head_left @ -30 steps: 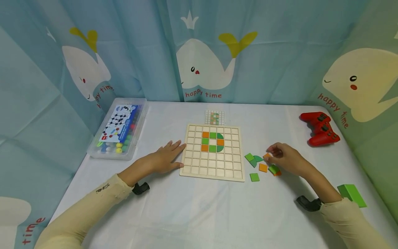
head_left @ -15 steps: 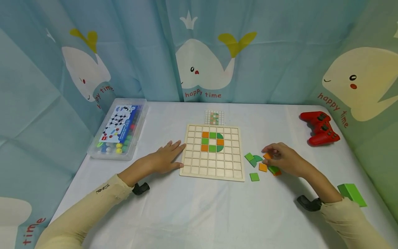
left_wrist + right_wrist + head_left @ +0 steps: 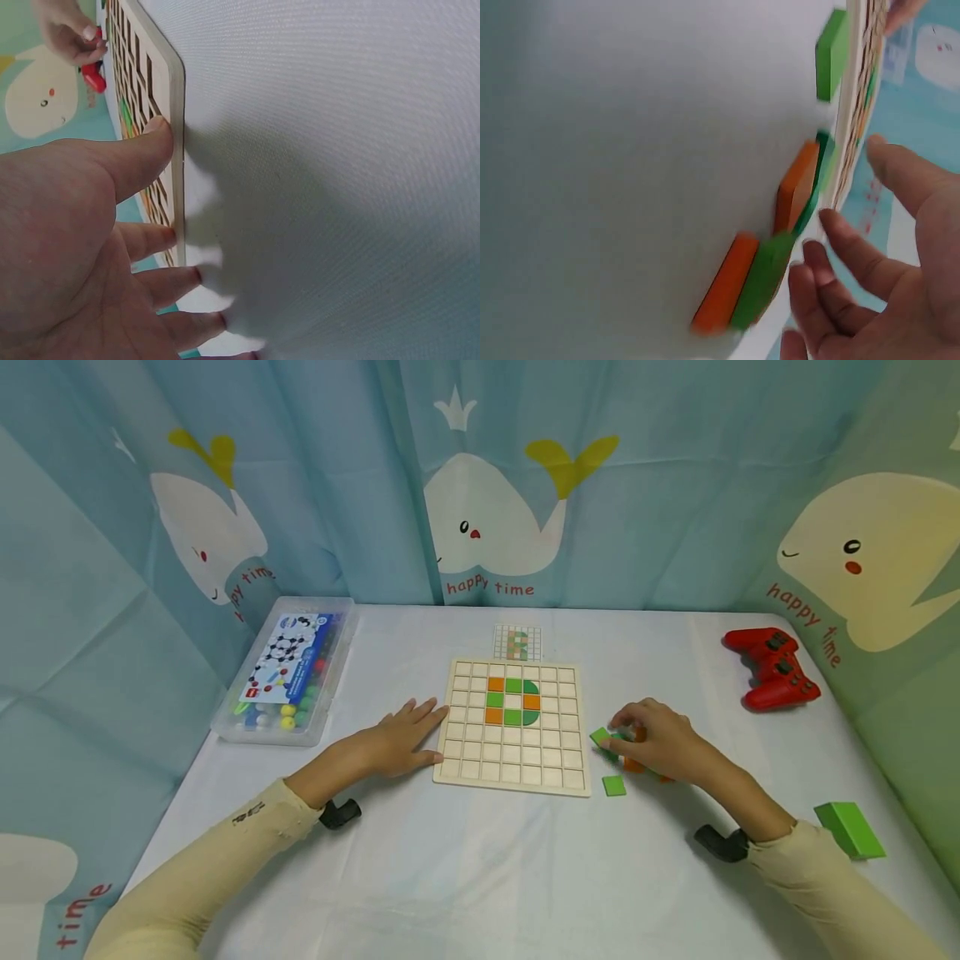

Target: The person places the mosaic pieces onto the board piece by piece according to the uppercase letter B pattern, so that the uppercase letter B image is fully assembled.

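Note:
A wooden grid board (image 3: 510,774) lies mid-table, with orange and green tiles set in its upper cells. My left hand (image 3: 405,743) is spread flat at its left side; in the left wrist view thumb and index finger touch the board's edge (image 3: 177,105). Right of the board, my right hand (image 3: 667,747) hovers over loose tiles, thumb and fingers apart, fingertips near a green square tile (image 3: 601,737). It partly hides an orange tile (image 3: 632,765) and others. The right wrist view shows orange (image 3: 796,187) and green tiles (image 3: 763,281) below the fingers, nothing between them.
A single green tile (image 3: 613,786) lies nearer the front. Behind the board is a small pattern card (image 3: 517,643). A clear plastic case (image 3: 285,672) stands at left, a red game controller (image 3: 771,670) at back right, and a green block (image 3: 850,830) beside the right sleeve.
My right hand has shifted left across the loose tiles, from the orange one towards the green square, and now covers several of them. The left hand stays against the board.

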{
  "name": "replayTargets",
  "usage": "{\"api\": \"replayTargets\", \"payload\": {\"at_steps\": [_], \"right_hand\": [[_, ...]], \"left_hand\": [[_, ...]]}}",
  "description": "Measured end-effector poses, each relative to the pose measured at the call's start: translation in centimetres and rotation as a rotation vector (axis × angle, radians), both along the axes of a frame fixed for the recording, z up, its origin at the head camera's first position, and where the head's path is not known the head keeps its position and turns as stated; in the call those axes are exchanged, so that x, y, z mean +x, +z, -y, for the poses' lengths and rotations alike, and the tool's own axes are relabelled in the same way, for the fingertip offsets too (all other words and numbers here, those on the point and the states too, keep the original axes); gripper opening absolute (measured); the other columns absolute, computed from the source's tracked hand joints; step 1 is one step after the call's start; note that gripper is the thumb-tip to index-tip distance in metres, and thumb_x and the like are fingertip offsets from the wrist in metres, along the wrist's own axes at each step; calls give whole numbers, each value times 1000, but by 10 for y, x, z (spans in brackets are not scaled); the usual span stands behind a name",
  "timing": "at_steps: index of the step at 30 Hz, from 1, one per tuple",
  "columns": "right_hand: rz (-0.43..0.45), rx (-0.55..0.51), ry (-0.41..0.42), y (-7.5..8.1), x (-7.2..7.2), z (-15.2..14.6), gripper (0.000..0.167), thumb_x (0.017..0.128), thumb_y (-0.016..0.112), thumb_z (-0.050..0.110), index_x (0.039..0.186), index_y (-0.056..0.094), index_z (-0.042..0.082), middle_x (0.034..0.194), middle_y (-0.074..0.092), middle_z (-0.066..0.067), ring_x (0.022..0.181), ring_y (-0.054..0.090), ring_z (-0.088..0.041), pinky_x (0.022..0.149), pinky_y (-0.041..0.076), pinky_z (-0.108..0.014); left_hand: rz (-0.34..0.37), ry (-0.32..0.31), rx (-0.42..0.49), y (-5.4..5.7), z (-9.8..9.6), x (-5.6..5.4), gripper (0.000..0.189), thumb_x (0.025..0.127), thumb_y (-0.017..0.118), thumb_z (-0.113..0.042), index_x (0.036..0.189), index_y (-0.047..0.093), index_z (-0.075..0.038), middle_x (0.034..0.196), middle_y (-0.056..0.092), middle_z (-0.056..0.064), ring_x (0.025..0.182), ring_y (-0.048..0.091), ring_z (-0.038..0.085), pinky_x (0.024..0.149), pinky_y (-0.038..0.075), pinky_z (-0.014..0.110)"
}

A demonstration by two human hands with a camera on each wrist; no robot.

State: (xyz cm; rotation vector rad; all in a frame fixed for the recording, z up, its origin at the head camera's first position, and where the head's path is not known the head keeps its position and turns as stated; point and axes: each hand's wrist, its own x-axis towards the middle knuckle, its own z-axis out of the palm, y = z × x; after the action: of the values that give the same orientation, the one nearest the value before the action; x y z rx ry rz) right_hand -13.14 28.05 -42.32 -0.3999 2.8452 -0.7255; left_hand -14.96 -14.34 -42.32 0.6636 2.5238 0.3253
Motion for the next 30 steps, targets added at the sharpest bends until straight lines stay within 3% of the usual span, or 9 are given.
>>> {"api": "replayTargets", "payload": {"at_steps": [4, 8, 16, 21, 30], "right_hand": [[2, 82, -19, -1, -2, 13, 41, 91, 83, 42, 109, 73, 7, 103, 66, -9, 97, 59, -28, 85, 35, -56], [30, 92, -28, 1, -7, 18, 34, 94, 82, 33, 110, 70, 6, 102, 64, -11, 97, 59, -30, 84, 34, -57], [89, -63, 31, -1, -30, 11, 31, 102, 72, 13, 126, 66, -4, 117, 63, -21, 107, 59, -34, 93, 53, -51], [135, -161, 55, -7, -39, 1, 33, 103, 69, 10, 132, 63, -5, 130, 59, -25, 120, 57, -39, 107, 48, -59], [79, -134, 109, -8, -40, 1, 28, 102, 69, 6, 128, 65, -4, 125, 62, -22, 116, 60, -36, 105, 50, -57]], "left_hand": [[3, -2, 6, 0, 0, 0, 83, 108, 56, -50, 172, 14, -17, 178, 8, 12, 162, 7, 44, 126, 17, 67], [9, 0, 9, 0, -1, 0, 83, 108, 56, -50, 172, 14, -17, 178, 8, 12, 162, 6, 44, 126, 17, 67], [4, 2, -1, -1, -1, 0, 83, 108, 56, -50, 172, 13, -18, 178, 8, 13, 162, 6, 44, 127, 18, 66], [7, -2, 6, 0, -1, 0, 84, 108, 56, -50, 172, 13, -17, 178, 8, 13, 162, 6, 44, 126, 18, 67], [7, 3, -2, 0, -1, 0, 84, 108, 56, -50, 172, 13, -18, 178, 7, 12, 162, 5, 44, 126, 18, 67]]}}
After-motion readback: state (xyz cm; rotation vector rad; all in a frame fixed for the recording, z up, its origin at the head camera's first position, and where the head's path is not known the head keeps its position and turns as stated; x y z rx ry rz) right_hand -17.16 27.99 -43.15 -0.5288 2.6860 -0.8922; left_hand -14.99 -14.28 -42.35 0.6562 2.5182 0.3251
